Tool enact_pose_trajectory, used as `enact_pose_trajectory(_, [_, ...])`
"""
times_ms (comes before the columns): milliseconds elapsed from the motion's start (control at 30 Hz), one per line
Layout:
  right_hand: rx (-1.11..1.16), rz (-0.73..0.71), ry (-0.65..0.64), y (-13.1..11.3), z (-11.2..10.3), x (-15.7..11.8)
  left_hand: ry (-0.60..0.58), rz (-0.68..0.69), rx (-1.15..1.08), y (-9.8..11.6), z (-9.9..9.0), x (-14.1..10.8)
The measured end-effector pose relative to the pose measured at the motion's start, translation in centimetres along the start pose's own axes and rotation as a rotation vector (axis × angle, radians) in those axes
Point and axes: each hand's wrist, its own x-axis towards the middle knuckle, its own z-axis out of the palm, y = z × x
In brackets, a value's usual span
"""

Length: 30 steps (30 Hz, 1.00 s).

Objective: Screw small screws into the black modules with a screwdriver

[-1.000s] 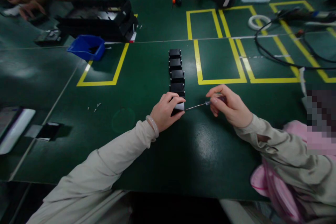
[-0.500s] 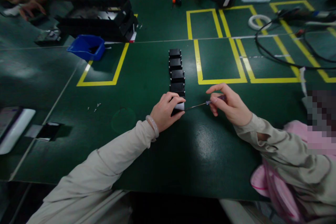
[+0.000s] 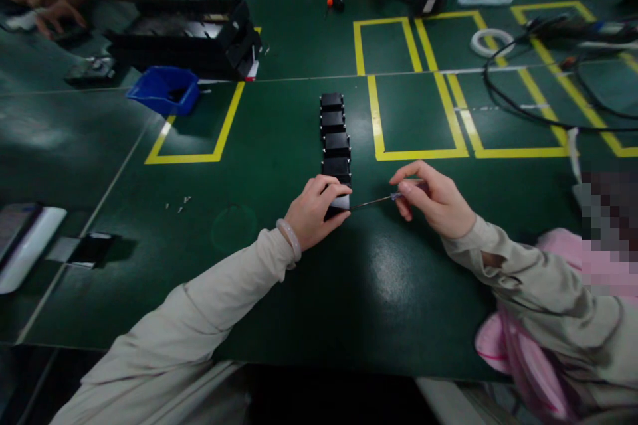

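My left hand [image 3: 317, 211] is closed around a small black block with a pale top [image 3: 341, 202], at the near end of a row of similar black blocks [image 3: 335, 143]. The fingers cover much of this block. My right hand [image 3: 436, 200] grips the handle of a screwdriver [image 3: 371, 202], lying almost level. Its thin metal shaft points left, and the tip meets the right side of the held block. Small shiny screw-like ends stick out along both sides of the other blocks in the row.
Several tiny screws [image 3: 185, 200] lie to the left. Beyond them stand a blue bin [image 3: 167, 89] and stacked black trays [image 3: 229, 40], near another person's hands [image 3: 60, 15]. A white tape roll [image 3: 491, 43] and a black cable [image 3: 518, 105] are at the right. Pink cloth [image 3: 528, 358] hangs by my right arm.
My right hand has shifted very slightly at the screwdriver handle. The left hand, the held block and the row stay where they were.
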Motion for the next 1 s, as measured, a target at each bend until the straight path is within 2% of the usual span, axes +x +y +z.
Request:
enact_pose_trajectory(433, [-0.038, -0.002, 0.002, 0.13, -0.08, -0.07, 0.011, 0.007, -0.002, -0.04, 0.01, -0.04])
enact_pose_trajectory(633, [-0.088, -0.048, 0.018, -0.09, -0.03, -0.22, 0.005, -0.004, -0.01, 0.01, -0.05, -0.01])
enact_pose_trajectory(833, [-0.09, 0.002, 0.026, -0.06, 0.04, -0.12, 0.004, 0.006, -0.009, 0.0, -0.03, -0.05])
enact_pose_trajectory(1000, [-0.052, -0.05, 0.033, 0.12, 0.05, -0.13, 0.002, -0.009, -0.005, 0.0, 0.01, -0.05])
